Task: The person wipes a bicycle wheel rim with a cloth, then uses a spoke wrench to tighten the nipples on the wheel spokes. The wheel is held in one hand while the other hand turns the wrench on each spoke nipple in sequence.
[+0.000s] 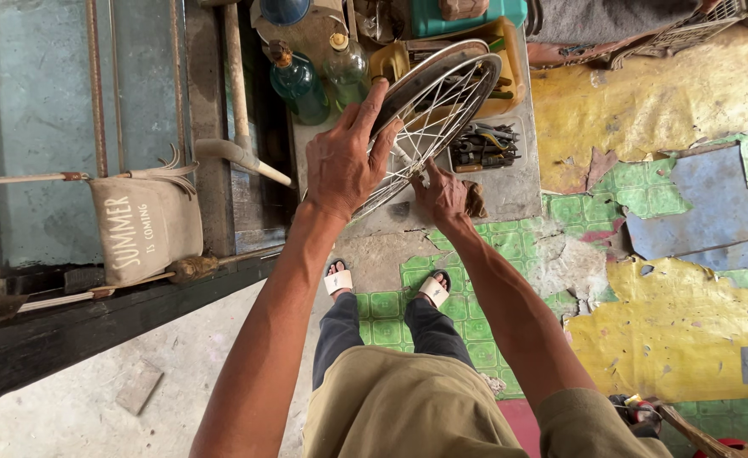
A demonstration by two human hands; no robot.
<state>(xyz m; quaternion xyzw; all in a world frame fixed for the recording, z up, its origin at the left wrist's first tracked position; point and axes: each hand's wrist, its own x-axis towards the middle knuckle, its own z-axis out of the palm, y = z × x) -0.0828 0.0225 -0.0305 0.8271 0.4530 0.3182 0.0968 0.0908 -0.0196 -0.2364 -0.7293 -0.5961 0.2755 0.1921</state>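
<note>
Bottles [319,76] crowd wheel [433,110] left; tools [482,146] right.

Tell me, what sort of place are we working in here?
Likely a small informal bicycle repair spot: a spoked wheel held upright, a tray of hand tools behind it, and worn, peeling floor covering.

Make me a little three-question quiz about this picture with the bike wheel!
1. True or false: the left hand rests on the rim of the spoked wheel.
2. What does the right hand touch? A) the spokes B) a green bottle C) the wooden handle
3. Fill in: beside the wheel lies a tray of ____.

Key: 1 true. 2 A. 3 tools.
</note>
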